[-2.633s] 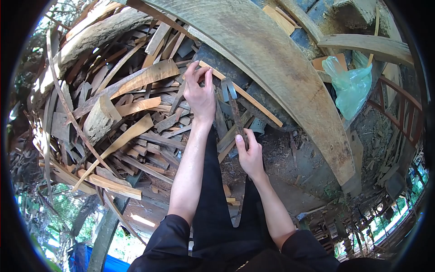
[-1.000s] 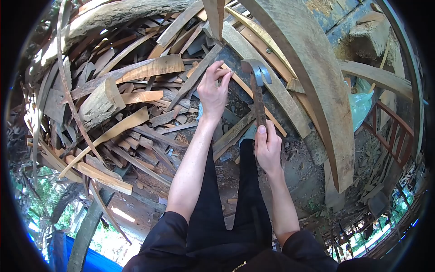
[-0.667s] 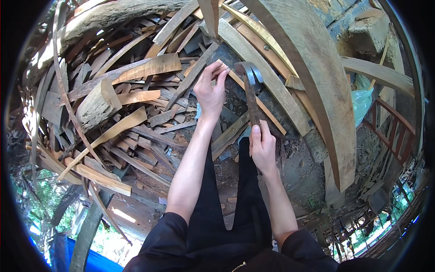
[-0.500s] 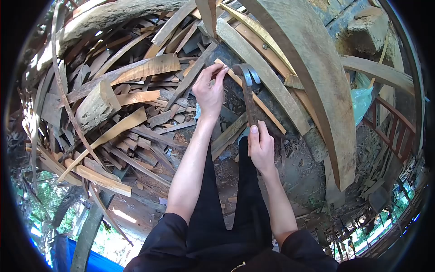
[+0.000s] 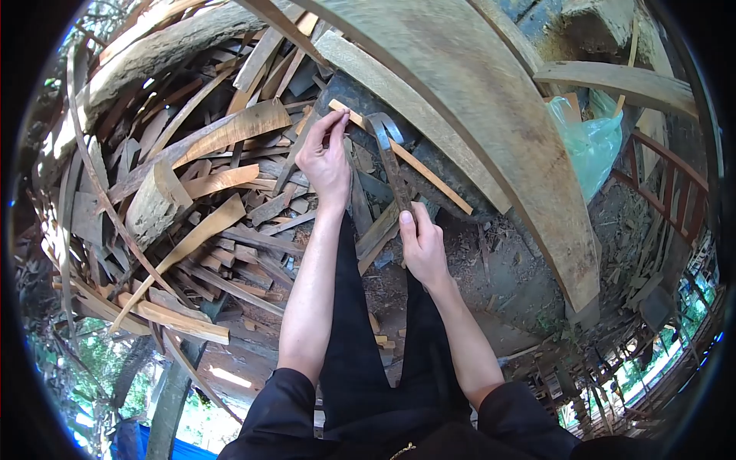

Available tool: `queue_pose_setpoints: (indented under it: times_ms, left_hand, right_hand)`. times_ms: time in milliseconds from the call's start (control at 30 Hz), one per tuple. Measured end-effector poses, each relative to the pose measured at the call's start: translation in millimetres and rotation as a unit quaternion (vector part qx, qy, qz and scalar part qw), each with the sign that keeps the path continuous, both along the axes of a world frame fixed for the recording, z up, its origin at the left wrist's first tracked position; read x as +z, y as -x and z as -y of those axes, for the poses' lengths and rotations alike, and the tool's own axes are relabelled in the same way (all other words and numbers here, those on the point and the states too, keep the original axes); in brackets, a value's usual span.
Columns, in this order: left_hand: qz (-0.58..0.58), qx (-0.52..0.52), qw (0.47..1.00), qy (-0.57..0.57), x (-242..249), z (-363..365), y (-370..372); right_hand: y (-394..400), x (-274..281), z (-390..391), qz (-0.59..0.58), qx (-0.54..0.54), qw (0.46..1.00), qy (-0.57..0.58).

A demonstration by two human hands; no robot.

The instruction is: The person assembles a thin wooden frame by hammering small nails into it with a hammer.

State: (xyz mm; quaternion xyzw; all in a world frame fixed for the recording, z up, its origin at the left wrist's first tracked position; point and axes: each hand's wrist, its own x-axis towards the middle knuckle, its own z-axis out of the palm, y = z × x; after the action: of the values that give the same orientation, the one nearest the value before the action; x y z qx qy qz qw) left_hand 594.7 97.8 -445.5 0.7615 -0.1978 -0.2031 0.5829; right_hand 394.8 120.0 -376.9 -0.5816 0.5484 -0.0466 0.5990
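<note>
My left hand (image 5: 324,159) is closed in a pinch, thumb and fingertip together beside the far end of a narrow, pale wooden strip (image 5: 433,175). I cannot tell what small thing, if any, sits between those fingertips. In my right hand (image 5: 423,247) is a claw hammer (image 5: 393,170), gripped by its dark handle with the thumb along it. The hammer's metal head points away from me and overlaps the strip in this view. Below the strip, a dark surface shows between larger boards.
A long curved plank (image 5: 491,115) slants across the right, close to the camera. A pale board (image 5: 414,115) lies behind the strip. Scrap wood (image 5: 230,230) is heaped on the left. Farther right are a green plastic bag (image 5: 594,149) and a reddish slatted wooden frame (image 5: 675,184).
The camera view has shifted, so the planks, bag and both hands appear farther left. The pinch and the hammer grip look the same, with the hammer head still over the strip.
</note>
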Motion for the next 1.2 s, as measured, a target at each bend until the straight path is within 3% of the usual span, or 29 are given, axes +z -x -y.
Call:
queue_pose_setpoints:
  times_ms: [267,600,800,967,1200]
  left_hand:
    - [0.183,-0.045,0.981,-0.045,-1.4,0.6,0.1]
    - [0.194,-0.054,0.979,-0.024,-0.7,3.5,-2.9]
    - [0.211,-0.079,0.973,-0.044,-5.0,-1.3,-6.5]
    - [0.229,-0.077,0.970,-0.027,-10.9,-0.3,-10.0]
    - [0.197,-0.065,0.978,-0.026,-9.6,-3.2,-6.9]
  right_hand:
    - [1.4,-1.6,1.6,0.005,0.011,1.000,0.020]
    - [-2.5,17.8,14.2,0.023,0.009,1.000,-0.006]
    - [-15.2,23.7,21.2,0.060,0.004,0.997,0.049]
    - [-18.7,26.4,31.5,-0.004,0.037,0.999,0.021]
    - [-20.8,25.5,28.1,0.008,0.035,0.998,0.045]
